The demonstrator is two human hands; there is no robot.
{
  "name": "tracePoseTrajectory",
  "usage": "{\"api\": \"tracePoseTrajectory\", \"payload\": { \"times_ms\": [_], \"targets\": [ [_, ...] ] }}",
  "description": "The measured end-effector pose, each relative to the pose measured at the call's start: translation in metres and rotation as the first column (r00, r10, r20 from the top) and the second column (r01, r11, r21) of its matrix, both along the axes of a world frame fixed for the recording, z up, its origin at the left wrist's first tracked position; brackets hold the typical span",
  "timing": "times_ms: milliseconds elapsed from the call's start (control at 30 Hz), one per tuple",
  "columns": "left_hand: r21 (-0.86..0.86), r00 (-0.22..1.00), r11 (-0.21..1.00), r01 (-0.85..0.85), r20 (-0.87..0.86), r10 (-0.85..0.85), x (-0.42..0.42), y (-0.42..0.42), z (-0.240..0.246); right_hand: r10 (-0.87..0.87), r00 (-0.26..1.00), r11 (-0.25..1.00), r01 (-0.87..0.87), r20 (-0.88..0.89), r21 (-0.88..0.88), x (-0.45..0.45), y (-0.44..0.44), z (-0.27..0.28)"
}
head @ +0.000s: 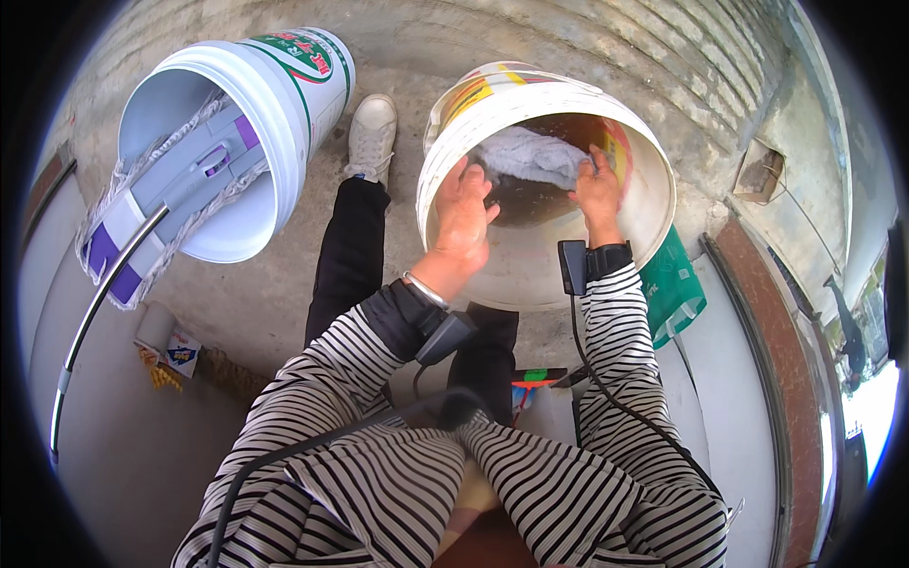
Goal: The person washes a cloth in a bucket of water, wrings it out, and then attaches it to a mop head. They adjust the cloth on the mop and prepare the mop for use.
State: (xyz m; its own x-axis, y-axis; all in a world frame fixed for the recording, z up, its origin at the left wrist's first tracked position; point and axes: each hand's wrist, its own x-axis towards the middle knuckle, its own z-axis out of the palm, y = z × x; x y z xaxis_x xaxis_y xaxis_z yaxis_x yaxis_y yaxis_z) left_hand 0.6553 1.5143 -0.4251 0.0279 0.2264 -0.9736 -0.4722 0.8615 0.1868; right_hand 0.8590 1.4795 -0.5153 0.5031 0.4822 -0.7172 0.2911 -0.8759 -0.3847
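A large white plastic bucket (547, 273) tilts its mouth towards me, with murky brown water (540, 206) inside. A wet, whitish cloth (529, 153) lies in the water. My left hand (461, 220) reaches over the left rim, fingers apart, close to the cloth's left end. On the other side, my right hand (598, 195) has its thumb and fingers at the cloth's right end and appears to pinch it. Both wrists carry black straps with small devices, and cables run from them.
At left stands a white bucket (284, 156) holding a flat mop (206, 156) with a metal handle (106, 284). A green container (675, 287) sits behind my right forearm. A cardboard box (183, 353) lies lower left. Ridged concrete (660, 42) rises ahead; a brown-edged doorway (767, 319) borders the right.
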Motion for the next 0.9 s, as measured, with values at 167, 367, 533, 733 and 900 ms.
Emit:
{"api": "tracePoseTrajectory", "payload": {
  "times_ms": [167,367,533,733,900],
  "targets": [
    [-0.106,0.999,0.994,0.034,-0.004,-0.034,0.003,-0.004,-0.002,0.259,0.965,0.966,-0.258,0.047,-0.038,-0.032,-0.002,-0.02],
    [-0.161,1.0,0.987,0.023,0.0,-0.023,0.007,-0.006,-0.013,0.318,0.869,0.914,-0.175,-0.379,0.366,-0.058,0.01,0.065],
    [-0.123,0.975,0.987,-0.1,0.186,0.122,0.006,0.001,-0.017,0.523,0.738,0.806,-0.266,-0.427,0.528,-0.06,0.025,0.132],
    [0.051,0.969,0.998,0.034,0.244,-0.045,-0.003,-0.002,-0.006,0.45,0.697,0.84,-0.118,-0.558,0.53,-0.078,0.022,0.155],
    [-0.039,0.892,0.988,-0.15,0.425,0.152,-0.011,-0.015,-0.015,0.277,0.87,0.849,-0.024,-0.407,0.527,-0.103,0.016,0.132]
  ]
}}
